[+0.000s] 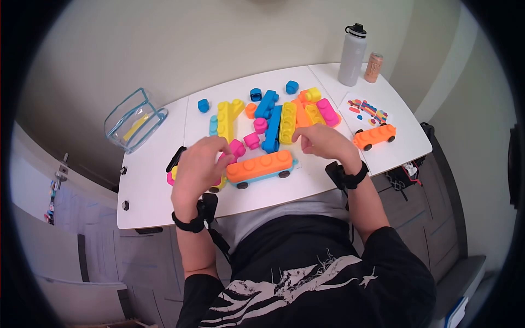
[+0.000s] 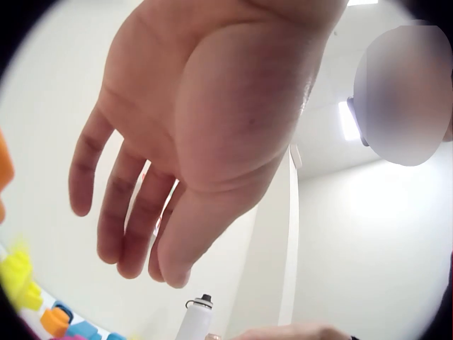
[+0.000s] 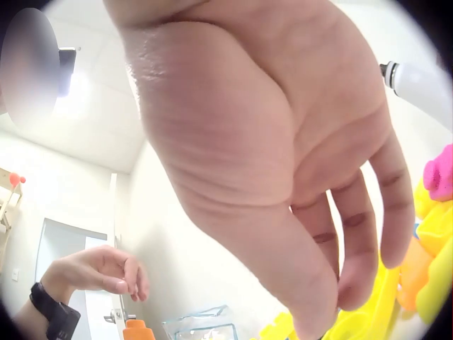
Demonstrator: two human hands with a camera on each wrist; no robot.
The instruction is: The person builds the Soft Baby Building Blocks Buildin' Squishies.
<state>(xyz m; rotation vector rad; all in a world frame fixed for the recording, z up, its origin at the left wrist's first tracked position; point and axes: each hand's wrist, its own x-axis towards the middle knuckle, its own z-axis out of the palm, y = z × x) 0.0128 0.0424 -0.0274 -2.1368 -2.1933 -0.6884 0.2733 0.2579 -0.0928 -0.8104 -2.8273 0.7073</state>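
My left hand (image 1: pixel 199 164) hovers above the left part of the table, with relaxed fingers and nothing held in the left wrist view. Below it, mostly hidden, is a yellow wheeled block (image 1: pixel 220 185). Between my hands stands a wheeled toy block with an orange studded top (image 1: pixel 261 165) on a light blue base. My right hand (image 1: pixel 328 143) is to its upper right, fingers loosely bent and holding nothing, near a yellow studded block (image 1: pixel 287 123). Pink blocks (image 1: pixel 251 140) lie between the hands, beside long blue blocks (image 1: pixel 272 130).
An orange wheeled block (image 1: pixel 377 135) stands at the right by a printed picture sheet (image 1: pixel 359 104). Behind are a grey bottle (image 1: pixel 353 57) and a can (image 1: pixel 374 68). A clear blue-edged bag (image 1: pixel 134 120) sits at the left. Small blue blocks (image 1: pixel 292 87) lie toward the back.
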